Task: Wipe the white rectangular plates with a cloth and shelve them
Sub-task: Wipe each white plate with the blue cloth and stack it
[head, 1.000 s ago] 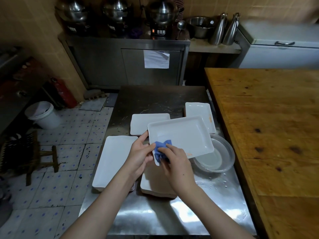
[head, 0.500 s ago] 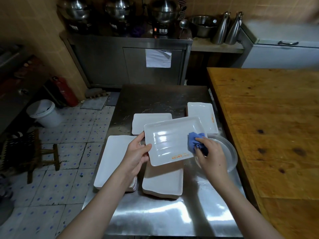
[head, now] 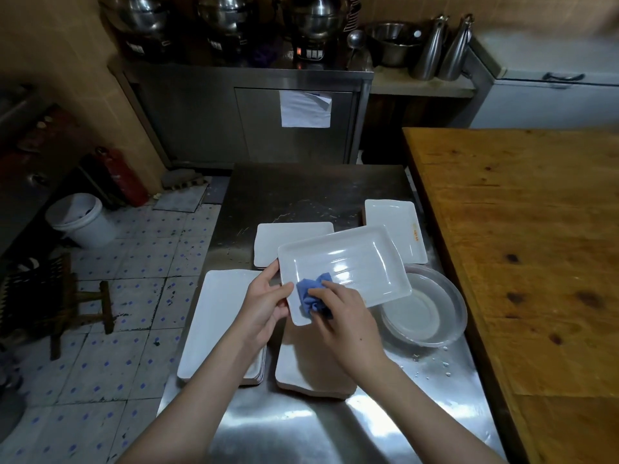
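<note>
A white rectangular plate (head: 348, 266) is held above the middle of the steel table (head: 301, 192), its inside facing up. The left hand (head: 264, 303) grips the plate's near-left edge, thumb on the rim and fingers underneath. The right hand (head: 345, 324) has its fingers curled over a bunched blue cloth (head: 311, 293) and presses it onto the plate's near-left corner. Below the hands, a stack of plates (head: 214, 323) lies at the table's near left, with a second stack (head: 301, 373) just to its right. A far plate (head: 288, 237) and a right plate (head: 395, 226) lie beyond. A clear bowl (head: 432, 313) sits under the held plate's right end, beside the wooden table (head: 536, 246).
</note>
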Available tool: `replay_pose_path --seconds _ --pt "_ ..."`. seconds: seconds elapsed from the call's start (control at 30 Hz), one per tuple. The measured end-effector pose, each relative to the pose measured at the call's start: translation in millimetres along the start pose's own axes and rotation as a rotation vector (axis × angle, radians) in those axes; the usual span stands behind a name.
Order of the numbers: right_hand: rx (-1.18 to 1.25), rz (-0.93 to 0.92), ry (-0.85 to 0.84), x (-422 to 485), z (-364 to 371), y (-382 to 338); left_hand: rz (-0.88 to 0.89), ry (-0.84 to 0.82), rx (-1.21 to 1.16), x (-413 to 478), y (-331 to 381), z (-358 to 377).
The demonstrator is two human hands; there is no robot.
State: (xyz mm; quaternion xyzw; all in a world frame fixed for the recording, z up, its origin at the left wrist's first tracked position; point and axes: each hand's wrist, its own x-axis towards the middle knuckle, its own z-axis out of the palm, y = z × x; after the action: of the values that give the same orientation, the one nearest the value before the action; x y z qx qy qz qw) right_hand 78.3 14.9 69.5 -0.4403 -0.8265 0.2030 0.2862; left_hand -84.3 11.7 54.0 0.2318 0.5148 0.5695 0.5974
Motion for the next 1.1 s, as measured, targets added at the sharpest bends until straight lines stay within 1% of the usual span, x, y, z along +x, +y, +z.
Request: replay_pose_path --seconds 0.17,0.33,0.4,0.47,0.57,0.63,0.77,0.97,1.1 --pt "-0.058 -0.006 0.041 17 -8 23 0.031 0.002 0.028 14 5 -5" --pt "-0.073 0.126 0.111 34 -23 65 0.009 -0.004 0.036 30 11 -19" --pt "-0.095 0.109 0.125 40 -28 77 0.001 0.007 0.044 38 14 -22" --pt "-0.053 0.083 0.151 47 -29 83 0.003 0.029 0.076 47 18 -23" --pt "0.060 0.140 0.236 59 -29 89 0.016 0.084 0.127 62 25 -25" --pt "0.095 0.161 0.264 63 -29 94 0.011 0.128 0.156 73 32 -29" --pt "0.098 0.186 0.264 62 -27 106 0.002 0.220 0.207 98 42 -41" --pt "0.115 0.291 0.248 63 -23 128 -0.026 0.402 0.317 138 43 -58" --pt "0.109 0.309 0.239 62 -17 132 -0.070 0.450 0.440 162 39 -65"
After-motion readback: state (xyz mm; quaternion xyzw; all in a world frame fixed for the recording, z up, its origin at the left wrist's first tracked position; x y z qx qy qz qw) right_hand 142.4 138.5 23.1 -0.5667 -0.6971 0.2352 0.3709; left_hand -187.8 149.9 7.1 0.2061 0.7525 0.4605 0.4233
